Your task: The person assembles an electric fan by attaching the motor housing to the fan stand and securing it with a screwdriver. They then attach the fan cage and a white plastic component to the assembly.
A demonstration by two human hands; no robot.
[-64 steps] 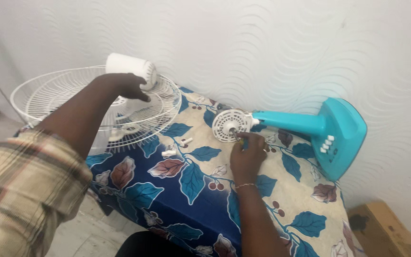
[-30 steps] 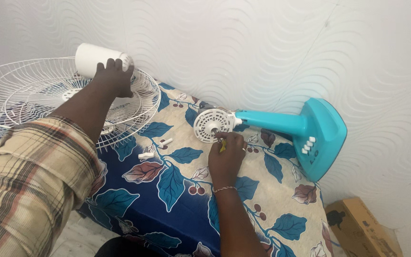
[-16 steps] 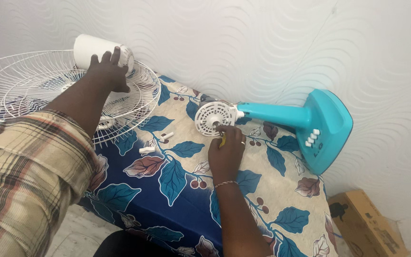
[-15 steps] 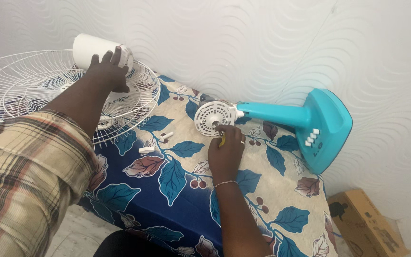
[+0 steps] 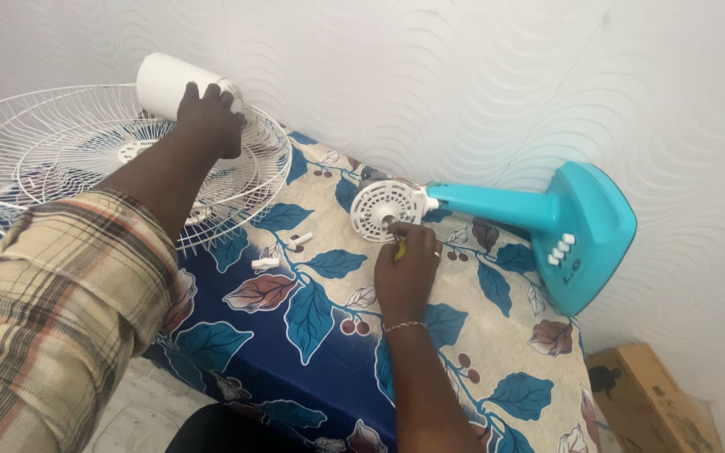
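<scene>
Left arm stretched far forward and to the left, plaid sleeve bunched above the elbow, forearm bare. Left hand (image 5: 210,120) palm down, fingers curled in a grip, knuckles up. Right arm reaches straight ahead, forearm bare, thin bracelet at the wrist. Right hand (image 5: 408,270) back up, fingers bunched in a pinch at the tips, ring on one finger.
</scene>
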